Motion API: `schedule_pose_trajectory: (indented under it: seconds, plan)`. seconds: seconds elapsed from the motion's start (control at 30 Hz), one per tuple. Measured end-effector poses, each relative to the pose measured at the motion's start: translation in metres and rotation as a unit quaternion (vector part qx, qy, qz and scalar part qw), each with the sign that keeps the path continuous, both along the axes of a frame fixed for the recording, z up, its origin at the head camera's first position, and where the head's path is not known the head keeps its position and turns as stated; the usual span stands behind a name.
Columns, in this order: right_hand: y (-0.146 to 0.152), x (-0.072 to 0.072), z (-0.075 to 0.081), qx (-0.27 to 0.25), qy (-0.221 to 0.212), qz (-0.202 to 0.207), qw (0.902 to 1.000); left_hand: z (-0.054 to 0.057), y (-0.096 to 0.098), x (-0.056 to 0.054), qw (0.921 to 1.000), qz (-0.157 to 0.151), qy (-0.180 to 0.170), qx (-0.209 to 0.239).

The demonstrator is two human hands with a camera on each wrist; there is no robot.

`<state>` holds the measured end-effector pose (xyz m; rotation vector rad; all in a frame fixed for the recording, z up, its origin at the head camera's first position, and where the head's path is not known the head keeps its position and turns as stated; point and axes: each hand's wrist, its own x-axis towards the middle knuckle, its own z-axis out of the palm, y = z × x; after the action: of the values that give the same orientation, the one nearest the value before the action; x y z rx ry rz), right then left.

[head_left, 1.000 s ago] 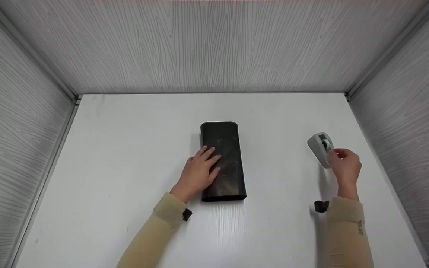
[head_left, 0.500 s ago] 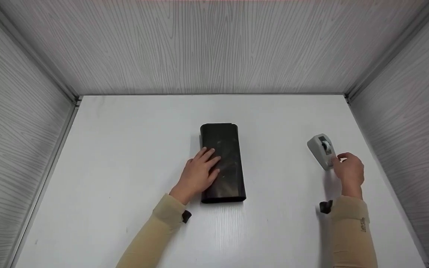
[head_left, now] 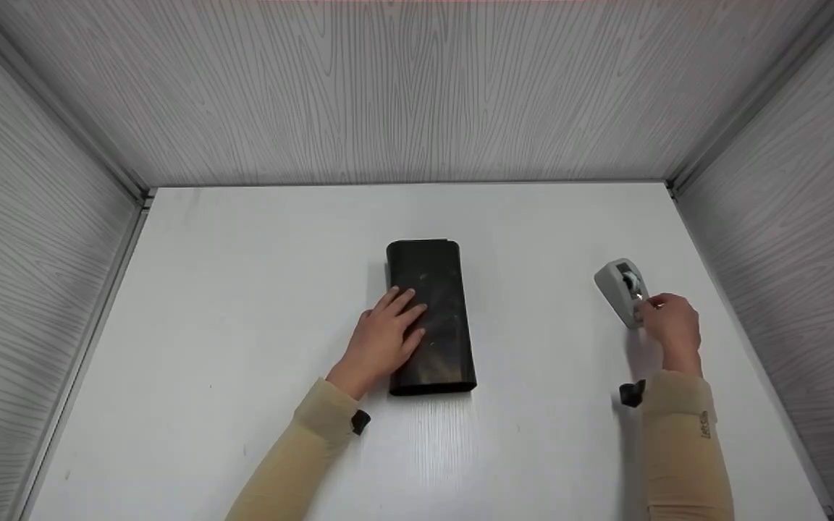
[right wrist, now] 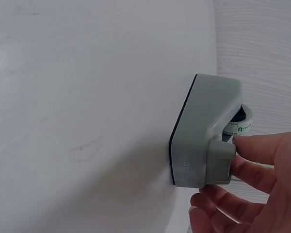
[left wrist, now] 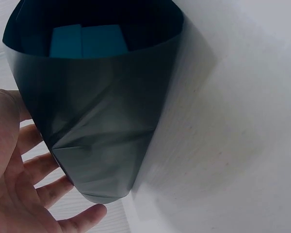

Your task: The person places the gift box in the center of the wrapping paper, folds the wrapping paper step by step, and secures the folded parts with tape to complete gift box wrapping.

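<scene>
In the head view my left hand [head_left: 379, 336] rests with spread, nearly straight fingers on a flat black wrapped bundle [head_left: 442, 318] lying upright on the table. The left wrist view shows the black wrapping [left wrist: 102, 97] open at the near end, with a blue box [left wrist: 99, 41] inside. My right hand [head_left: 672, 329] is at a grey tape dispenser [head_left: 611, 287]. Thumb and fingers curl round the dispenser's cutter end in the right wrist view, the thumb tip just beside the tape roll [right wrist: 240, 127]. Any tape end at the fingertips is hidden.
A white table [head_left: 265, 275] carries the bundle and dispenser. Grey wood-grain panels stand at the back [head_left: 402, 87], the left [head_left: 33, 217] and the right [head_left: 786, 210]. A black wrist camera [head_left: 632, 394] sticks out from the right sleeve.
My right hand drew down and right off the dispenser's tape roll, then came back up and left to its cutter end. The left hand and bundle stay put.
</scene>
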<state>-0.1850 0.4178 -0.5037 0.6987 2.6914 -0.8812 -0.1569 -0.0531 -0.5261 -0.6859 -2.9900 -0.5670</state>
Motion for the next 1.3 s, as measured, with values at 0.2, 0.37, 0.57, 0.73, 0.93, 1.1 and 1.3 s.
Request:
schedule_pose_trajectory:
  seconds: [0.2, 0.37, 0.57, 0.73, 0.93, 1.1, 1.3]
  plan:
    - [0.002, -0.003, -0.001, 0.006, 0.003, 0.023, 0.9997, 0.0, 0.0, 0.0, 1.0, 0.001, 0.002, 0.0]
    - [0.004, -0.005, -0.002, 0.006, 0.01, 0.03, 0.9995, 0.001, 0.001, 0.0, 1.0, -0.001, 0.006, 0.0]
    - [0.006, -0.007, 0.0, -0.057, 0.008, 0.002, 0.9983, 0.001, 0.001, 0.0, 1.0, -0.002, 0.003, -0.004]
    - [0.005, -0.008, 0.003, -0.127, 0.004, -0.031, 0.9915, 0.001, 0.0, 0.0, 0.9999, 0.004, -0.005, -0.011]
    - [0.003, -0.009, 0.007, -0.154, -0.01, -0.053, 0.9865, 0.001, 0.0, 0.0, 1.0, 0.002, -0.001, -0.007]
    - [0.006, -0.013, 0.01, -0.187, -0.022, -0.067, 0.9799, 0.0, 0.0, -0.001, 1.0, 0.0, 0.007, -0.006]
    - [0.014, -0.014, 0.011, -0.227, -0.028, -0.067, 0.9712, -0.001, 0.0, -0.001, 0.9999, 0.0, 0.006, -0.01]
